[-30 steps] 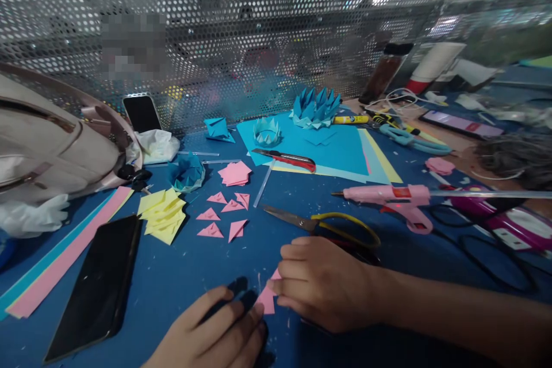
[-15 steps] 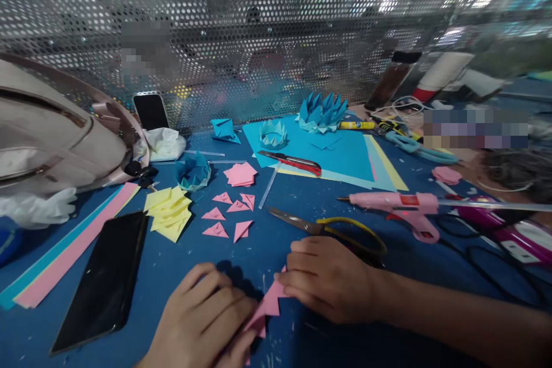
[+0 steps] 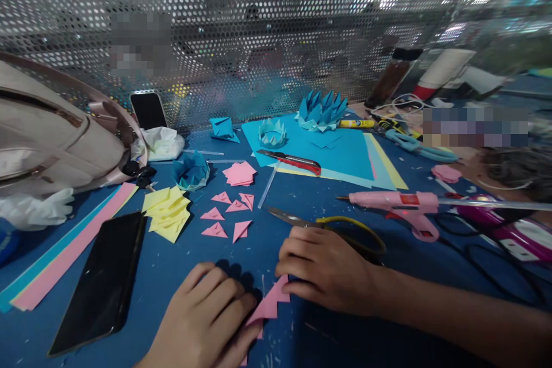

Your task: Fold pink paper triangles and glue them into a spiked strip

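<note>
A strip of joined pink folded paper triangles [image 3: 269, 303] slants between my two hands, low in the head view. My left hand [image 3: 211, 310] is closed on its lower end, fingers curled over the paper. At the upper end, my right hand [image 3: 321, 270] pinches the strip between thumb and fingers. Several small pink folded triangles [image 3: 214, 230] lie just beyond my left hand, and a stack of pink paper pieces [image 3: 240, 173] sits behind them. Scissors with yellow handles [image 3: 328, 224] rest directly beyond my right hand, partly covered by it.
On the right lie a pink glue gun [image 3: 392, 202] and a magenta power strip [image 3: 513, 236]. A red utility knife [image 3: 297, 162] rests on blue paper sheets [image 3: 345, 155], near a blue paper flower [image 3: 321, 112]. Leftward are yellow folded papers [image 3: 168, 213], a black phone [image 3: 101, 282] and a bag [image 3: 56, 132].
My right hand's fingers have shifted slightly left and curled more at the strip's upper end. My left hand has barely moved, and both hands still hold the strip.
</note>
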The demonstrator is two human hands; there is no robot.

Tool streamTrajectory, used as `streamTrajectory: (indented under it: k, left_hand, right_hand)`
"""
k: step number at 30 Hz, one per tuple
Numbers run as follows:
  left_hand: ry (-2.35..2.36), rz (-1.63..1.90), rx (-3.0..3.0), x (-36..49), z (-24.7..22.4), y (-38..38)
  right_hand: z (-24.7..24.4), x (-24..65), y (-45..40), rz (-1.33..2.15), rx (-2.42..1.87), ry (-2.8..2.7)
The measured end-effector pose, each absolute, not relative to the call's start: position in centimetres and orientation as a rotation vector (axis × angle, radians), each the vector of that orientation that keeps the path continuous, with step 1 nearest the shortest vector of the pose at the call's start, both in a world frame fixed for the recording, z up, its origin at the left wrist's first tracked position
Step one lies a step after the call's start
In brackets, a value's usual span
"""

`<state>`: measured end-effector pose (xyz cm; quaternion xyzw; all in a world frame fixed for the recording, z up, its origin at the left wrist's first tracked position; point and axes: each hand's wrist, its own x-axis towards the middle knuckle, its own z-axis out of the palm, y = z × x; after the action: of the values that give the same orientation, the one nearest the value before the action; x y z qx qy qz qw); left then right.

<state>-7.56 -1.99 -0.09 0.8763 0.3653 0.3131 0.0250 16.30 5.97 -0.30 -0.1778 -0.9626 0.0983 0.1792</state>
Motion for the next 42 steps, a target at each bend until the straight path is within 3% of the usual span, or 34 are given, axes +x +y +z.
streamTrajectory:
  k: [18,29,35,42]
  left_hand:
    - [1.028,0.865,2.750,-7.7,-0.3,-2.0]
    - [1.027,0.877,2.763,-7.8,-0.8,-2.0]
    - [1.021,0.833,2.739,-7.8,-0.6,-2.0]
    - [1.001,0.814,2.696,-7.7,-0.1,-2.2]
  right_hand:
    - [0.7,15.5,6.4,1.042,-0.687,-2.613]
    - [0.8,15.9,6.5,1.043,-0.829,-2.421]
    - [1.8,16.7,6.7,1.233,-0.838,-2.004]
    - [2.3,18.0,8.7,1.074,-0.820,-1.501]
